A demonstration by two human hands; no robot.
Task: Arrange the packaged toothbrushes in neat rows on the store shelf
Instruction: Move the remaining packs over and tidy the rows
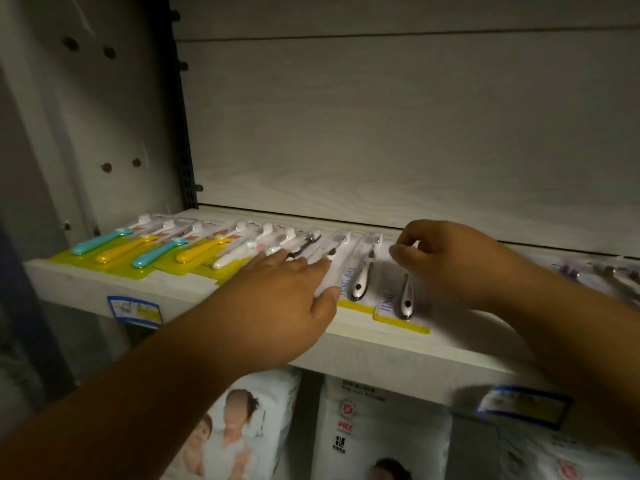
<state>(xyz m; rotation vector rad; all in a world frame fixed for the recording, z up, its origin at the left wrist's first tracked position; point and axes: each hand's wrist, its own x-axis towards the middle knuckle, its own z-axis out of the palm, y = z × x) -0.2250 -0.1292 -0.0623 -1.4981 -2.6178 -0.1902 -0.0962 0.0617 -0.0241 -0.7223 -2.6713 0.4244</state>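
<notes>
Packaged toothbrushes flat on the shelf, handles toward the front lip, heads toward the rear. Nearest, under the lip: baby-product packs; on the lip itself, a price label. Next in, left hand laid flat, fingers straight, pressing down on the overlapped middle cards. Right hand near it, fingers curled, seemingly pinching the top edge of the silver-handled pack; contact blurred, so not certain. Further left, teal and yellow brushes fanned at a slant, cards overlapping. Far right, more packs, too blurred to read. Risk of tipping off the lip on any forward pull, yellow card base sitting right at the edge. Risk of neighbours dragged askew by sliding pressure from the flat hand.
</notes>
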